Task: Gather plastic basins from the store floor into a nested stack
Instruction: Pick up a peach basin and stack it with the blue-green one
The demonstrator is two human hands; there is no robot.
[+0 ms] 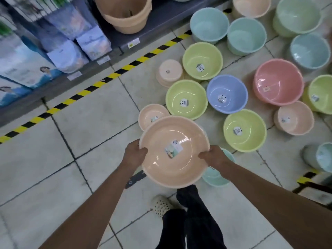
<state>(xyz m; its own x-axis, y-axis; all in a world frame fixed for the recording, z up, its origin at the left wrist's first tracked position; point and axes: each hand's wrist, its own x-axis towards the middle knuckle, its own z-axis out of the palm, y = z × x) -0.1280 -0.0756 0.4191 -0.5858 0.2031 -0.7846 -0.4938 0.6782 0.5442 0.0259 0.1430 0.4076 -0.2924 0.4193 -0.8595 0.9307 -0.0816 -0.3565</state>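
Note:
I hold a large peach basin (172, 135) above the floor, with a label inside it. My left hand (133, 152) grips its left rim and my right hand (213, 157) grips its right rim. It looks like a nested stack, since a second rim shows at its edge. A smaller peach basin (150, 115) sits just beyond it on the floor. A teal basin (215, 175) lies partly hidden under my right wrist. Several green, blue, pink and peach basins, such as a green basin (186, 99) and a blue basin (227, 94), are scattered on the tiles ahead.
A shelf unit (158, 22) with a tan tub (125, 13) and packaged goods (75, 42) runs along the left, edged by yellow-black floor tape (100, 83). My legs and a shoe (161, 205) are below the basin. Bare tiles (53, 177) lie to the left.

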